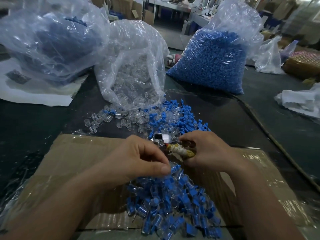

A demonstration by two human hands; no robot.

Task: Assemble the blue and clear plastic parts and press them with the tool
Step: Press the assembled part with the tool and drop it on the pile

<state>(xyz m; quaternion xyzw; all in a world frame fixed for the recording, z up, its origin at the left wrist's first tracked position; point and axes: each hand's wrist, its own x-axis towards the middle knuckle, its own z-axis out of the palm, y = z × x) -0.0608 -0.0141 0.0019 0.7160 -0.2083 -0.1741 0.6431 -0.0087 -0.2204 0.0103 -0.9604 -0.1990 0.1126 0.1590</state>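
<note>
My right hand (206,149) grips the cloth-wrapped handle of a metal pressing tool (164,138), whose shiny head lies just beyond my fingers. My left hand (138,161) pinches a small clear part at its fingertips, right beside the tool's head. Below both hands a heap of assembled blue-and-clear pieces (173,205) rests on a flattened cardboard sheet (72,153). Loose clear caps (110,120) and loose blue inserts (183,116) lie scattered on the dark table beyond the tool.
An open bag of clear caps (135,66) stands at centre back. A full bag of blue inserts (213,61) sits to its right, and another bag with blue parts (50,38) at the left. White plastic (299,101) lies at the right edge.
</note>
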